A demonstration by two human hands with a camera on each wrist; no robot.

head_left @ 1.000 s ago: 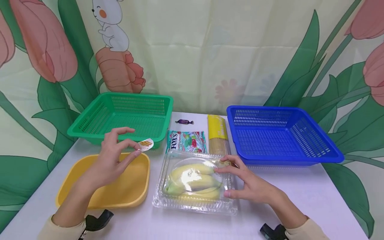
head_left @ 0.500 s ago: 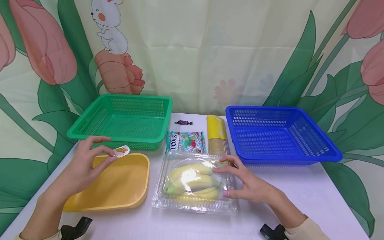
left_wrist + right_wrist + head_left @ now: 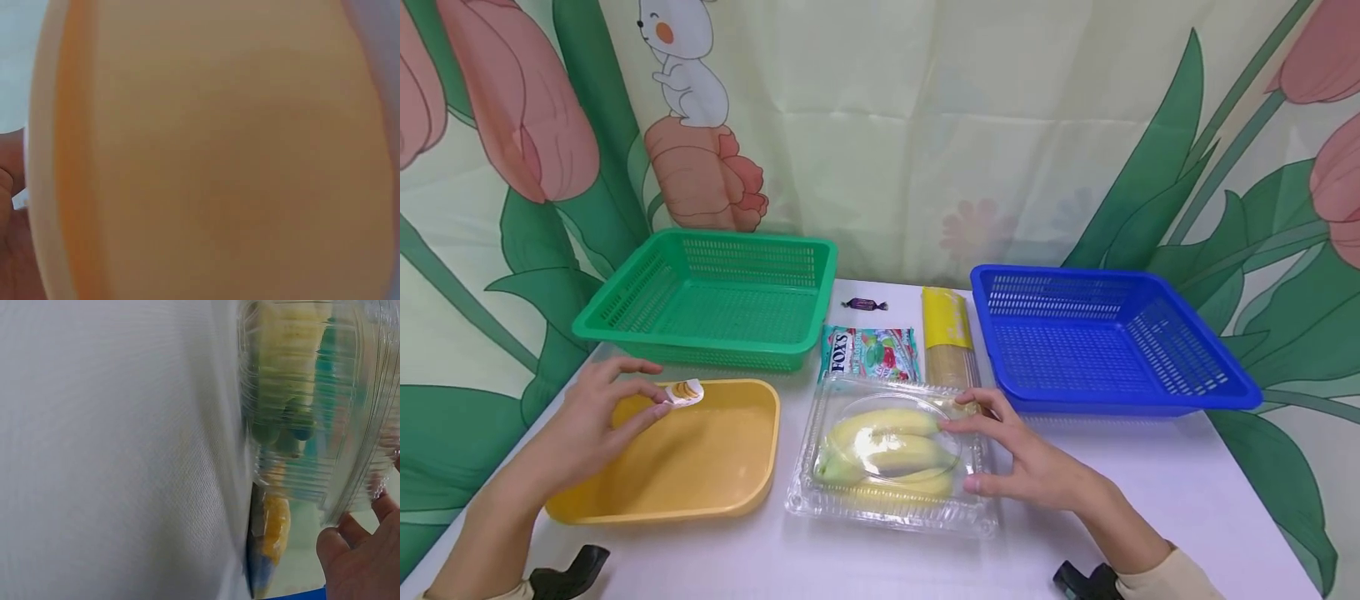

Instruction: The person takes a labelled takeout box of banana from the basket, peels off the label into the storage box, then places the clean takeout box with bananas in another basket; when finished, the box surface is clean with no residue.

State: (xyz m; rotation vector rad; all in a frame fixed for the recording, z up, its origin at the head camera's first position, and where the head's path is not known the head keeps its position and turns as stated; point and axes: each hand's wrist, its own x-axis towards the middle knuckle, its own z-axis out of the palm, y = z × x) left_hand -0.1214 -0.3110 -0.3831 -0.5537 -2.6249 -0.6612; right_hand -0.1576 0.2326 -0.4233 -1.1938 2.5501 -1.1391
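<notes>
Between thumb and forefinger, my left hand (image 3: 587, 421) pinches a small white sticker (image 3: 686, 392) printed with a yellow-brown picture. That hand is over the left part of a yellow plastic tray (image 3: 763, 479); in the left wrist view the tray (image 3: 250, 156) takes up most of the frame, with part of the hand at the left edge. My right hand (image 3: 1033, 467) rests on the right side of a clear plastic clamshell box (image 3: 895, 521), fingers spread on its lid. Inside lie several bananas (image 3: 887, 454). The right wrist view shows thumb and fingers at the box's rim.
A green basket (image 3: 700, 354) stands behind the tray, a blue basket (image 3: 1120, 400) at the back right. Between them lie a purple wrapped candy (image 3: 865, 305), a FOX'S candy bag (image 3: 872, 354) and a yellow-labelled pack of noodles (image 3: 946, 321), right behind the box.
My left hand has moved left and a little nearer with the sticker, from beside the green basket's front to over the tray. The right hand has stayed on the box.
</notes>
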